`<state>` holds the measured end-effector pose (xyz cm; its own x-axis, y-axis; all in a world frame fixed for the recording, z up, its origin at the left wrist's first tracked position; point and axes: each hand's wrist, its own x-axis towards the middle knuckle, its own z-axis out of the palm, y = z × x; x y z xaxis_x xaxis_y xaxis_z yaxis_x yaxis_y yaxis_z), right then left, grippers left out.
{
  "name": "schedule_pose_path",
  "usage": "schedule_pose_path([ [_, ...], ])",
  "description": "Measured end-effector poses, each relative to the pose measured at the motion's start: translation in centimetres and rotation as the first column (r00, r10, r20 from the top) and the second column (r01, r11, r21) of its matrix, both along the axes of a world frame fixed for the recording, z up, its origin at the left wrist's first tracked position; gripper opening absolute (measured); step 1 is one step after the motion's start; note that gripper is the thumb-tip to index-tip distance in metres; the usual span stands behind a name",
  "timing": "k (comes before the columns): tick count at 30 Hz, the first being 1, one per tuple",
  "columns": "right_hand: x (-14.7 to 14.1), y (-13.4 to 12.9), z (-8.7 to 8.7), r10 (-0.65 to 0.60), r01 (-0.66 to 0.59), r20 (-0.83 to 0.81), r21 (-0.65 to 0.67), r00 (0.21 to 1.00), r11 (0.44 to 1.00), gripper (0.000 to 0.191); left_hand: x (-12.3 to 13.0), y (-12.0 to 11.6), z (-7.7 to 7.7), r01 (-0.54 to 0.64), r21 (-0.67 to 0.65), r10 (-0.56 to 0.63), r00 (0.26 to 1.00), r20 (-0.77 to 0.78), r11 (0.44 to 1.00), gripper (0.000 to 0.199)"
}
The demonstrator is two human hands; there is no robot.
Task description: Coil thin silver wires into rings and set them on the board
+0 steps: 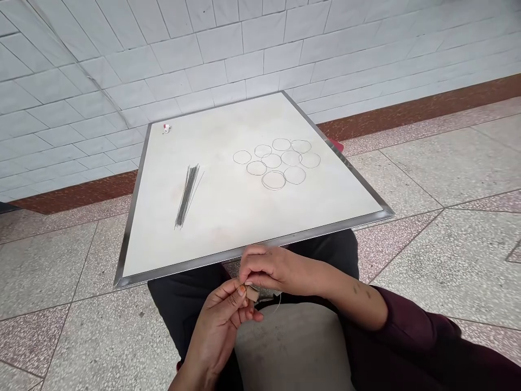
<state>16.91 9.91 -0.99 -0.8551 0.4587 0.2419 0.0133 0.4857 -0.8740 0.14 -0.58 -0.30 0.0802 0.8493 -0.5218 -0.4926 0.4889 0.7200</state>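
My left hand [222,312] and my right hand [271,269] meet in front of the table's near edge, above my lap. Both are closed in a pinch, fingertips touching or almost touching. A thin wire [279,304] curves down below my right hand, and its other end seems to run into the pinched fingers, which hide it. Beside the left thumb shows a small tan piece [253,294]; I cannot tell whether it is a block or a wrap on a finger. On the white table [220,217] lie a bundle of straight thin wires [187,196] and several thin wire rings [273,187], some overlapping.
The table has a grey metal rim [260,241]. A small white and red object [166,128] sits at its far left corner. Behind stands a white tiled wall [220,49], with a speckled stone floor [459,260] around. My knees are under the near edge.
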Motion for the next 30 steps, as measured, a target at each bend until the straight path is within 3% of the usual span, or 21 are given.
schedule_pose_path([
  [6,0.1,0.0,-0.7,0.037,-0.037,0.004,0.046,0.999,0.998,0.011,-0.1,0.1,-0.4,0.037,-0.026,-0.035,0.998,0.056,0.999,0.019],
  [14,0.0,-0.2,-0.9,-0.038,0.039,-0.060,0.017,0.997,0.999,0.008,-0.1,0.1,-0.1,-0.004,-0.010,0.005,0.985,0.171,1.000,0.021],
  [21,0.1,-0.2,-1.0,0.016,-0.014,-0.080,0.022,0.997,1.000,0.009,-0.3,-0.1,-0.7,0.008,-0.012,-0.007,0.992,0.127,1.000,0.011],
  [30,0.5,0.5,0.4,0.125,-0.125,-0.005,0.012,0.992,0.992,0.007,-0.2,0.0,-0.5,0.021,-0.068,-0.018,0.999,0.042,0.997,0.014],
])
